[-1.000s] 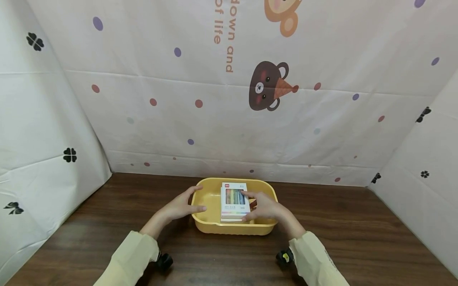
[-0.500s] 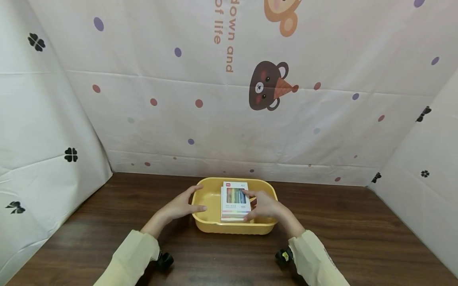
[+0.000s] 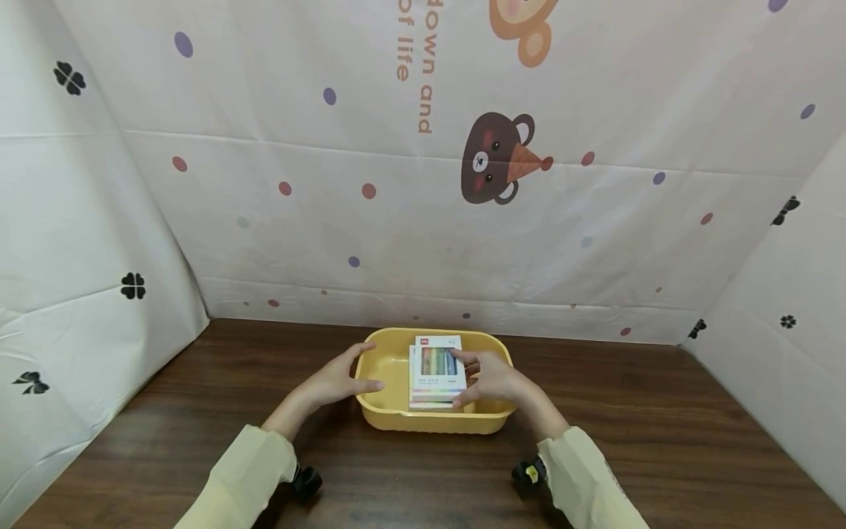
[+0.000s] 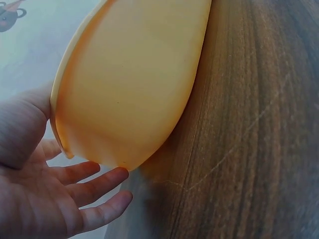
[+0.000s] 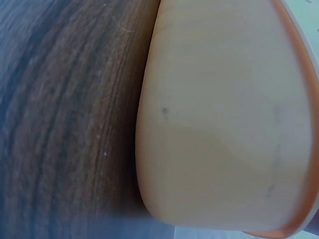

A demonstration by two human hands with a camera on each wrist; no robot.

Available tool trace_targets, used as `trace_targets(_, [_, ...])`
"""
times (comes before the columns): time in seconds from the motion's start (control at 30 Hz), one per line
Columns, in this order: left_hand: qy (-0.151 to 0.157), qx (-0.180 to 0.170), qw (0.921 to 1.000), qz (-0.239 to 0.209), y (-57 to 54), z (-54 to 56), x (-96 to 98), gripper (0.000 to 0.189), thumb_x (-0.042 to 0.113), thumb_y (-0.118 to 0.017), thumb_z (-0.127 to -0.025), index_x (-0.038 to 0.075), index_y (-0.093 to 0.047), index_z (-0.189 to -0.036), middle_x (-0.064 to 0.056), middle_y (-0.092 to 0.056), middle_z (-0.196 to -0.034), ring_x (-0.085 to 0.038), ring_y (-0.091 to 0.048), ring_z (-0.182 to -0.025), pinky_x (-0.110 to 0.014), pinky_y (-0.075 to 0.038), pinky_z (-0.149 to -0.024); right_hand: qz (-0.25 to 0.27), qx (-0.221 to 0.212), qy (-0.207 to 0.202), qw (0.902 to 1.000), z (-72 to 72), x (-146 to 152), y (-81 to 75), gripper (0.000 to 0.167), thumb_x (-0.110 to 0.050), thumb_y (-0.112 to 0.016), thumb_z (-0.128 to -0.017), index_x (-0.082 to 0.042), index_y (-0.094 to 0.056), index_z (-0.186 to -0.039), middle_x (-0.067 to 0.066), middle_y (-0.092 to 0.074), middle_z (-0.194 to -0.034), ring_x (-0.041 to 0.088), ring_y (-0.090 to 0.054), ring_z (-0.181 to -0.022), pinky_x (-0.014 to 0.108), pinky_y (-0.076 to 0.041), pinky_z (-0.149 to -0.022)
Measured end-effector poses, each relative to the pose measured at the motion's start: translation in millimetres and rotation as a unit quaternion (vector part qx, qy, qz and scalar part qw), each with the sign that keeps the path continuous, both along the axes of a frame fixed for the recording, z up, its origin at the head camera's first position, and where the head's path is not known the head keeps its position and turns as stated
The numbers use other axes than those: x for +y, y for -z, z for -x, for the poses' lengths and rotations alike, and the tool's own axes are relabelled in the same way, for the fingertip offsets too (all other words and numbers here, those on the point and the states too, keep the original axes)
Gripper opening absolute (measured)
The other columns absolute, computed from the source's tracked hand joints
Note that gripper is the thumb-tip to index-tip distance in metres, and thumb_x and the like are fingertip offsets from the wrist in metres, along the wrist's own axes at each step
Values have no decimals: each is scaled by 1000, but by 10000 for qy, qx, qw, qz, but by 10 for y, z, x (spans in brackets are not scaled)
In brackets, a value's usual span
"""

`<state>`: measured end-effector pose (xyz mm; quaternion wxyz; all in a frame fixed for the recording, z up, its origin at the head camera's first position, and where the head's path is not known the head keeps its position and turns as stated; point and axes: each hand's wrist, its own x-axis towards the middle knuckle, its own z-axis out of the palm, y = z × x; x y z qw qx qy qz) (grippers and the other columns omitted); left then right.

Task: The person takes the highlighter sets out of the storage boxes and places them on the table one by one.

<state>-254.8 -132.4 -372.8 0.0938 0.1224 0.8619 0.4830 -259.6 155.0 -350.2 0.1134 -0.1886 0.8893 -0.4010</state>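
Observation:
A yellow plastic basin (image 3: 393,420) sits on the table. Inside it, toward the right, are white boxes stacked flat; the upper crayon box (image 3: 439,381) shows a row of coloured sticks on its face. A lower white box (image 3: 413,382) peeks out along its left and front edges. My right hand (image 3: 489,380) reaches over the basin's right end and holds the upper box by its right side, index finger on top and thumb at the near corner. My left hand (image 3: 337,378) holds the basin's left end, thumb over the rim, fingers spread along the outer wall (image 4: 134,94).
The brown wooden table (image 3: 410,485) runs around the basin on all sides. A white printed cloth (image 3: 297,220) hangs behind it, with more white cloth at the left and right. Black wrist cameras (image 3: 306,483) sit under both cuffs.
My right hand has slid the upper crayon box slightly to the right and away from me, baring more of the lower box's left edge. My left hand stays on the basin.

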Motion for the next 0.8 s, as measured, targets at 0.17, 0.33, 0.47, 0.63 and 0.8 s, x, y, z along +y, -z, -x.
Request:
trace_targets(0.17, [-28,23,10000,5,-1,1,7,77,26,-74,-76,11,-33,-140,-19,-29,-144,-33,-30,-129,-53,-27,-101,229,-102,-8,9997,-7,33,-24,88,-15,-87,-57,1,-44,-133,7,-59,-97,21,-51,-90,30,-44,-73])
trace_targets(0.33, [-62,28,10000,46,5,10,14,78,26,-74,-76,12,-33,-140,-19,-30,-143,-32,-34,-127,-52,-30,-100,474,-195,64,9987,-16,67,-59,86,-11,-86,-57,1,-45,-132,8,-59,-97,21,-51,-91,30,-43,-76])
trace_targets(0.47, [-92,42,9999,72,4,14,16,78,26,-75,-75,12,-33,-140,-19,-31,-143,-32,-34,-127,-52,-29,-100,546,-193,246,9980,-20,82,-67,84,-11,-86,-57,0,-47,-131,7,-59,-96,20,-52,-90,29,-40,-75])
trace_targets(0.63, [-105,57,9999,93,6,16,16,79,27,-75,-74,12,-34,-140,-19,-31,-143,-33,-32,-128,-53,-29,-100,652,-141,404,9970,-36,120,-70,84,-11,-87,-56,-1,-49,-130,7,-60,-96,19,-54,-89,28,-41,-74])
trace_targets(0.8, [-93,66,9999,77,5,14,15,79,26,-76,-74,11,-34,-139,-19,-31,-143,-34,-31,-129,-54,-29,-100,868,-192,449,9950,-54,175,-99,85,-11,-87,-55,-2,-48,-130,9,-61,-101,19,-55,-91,26,-42,-75])
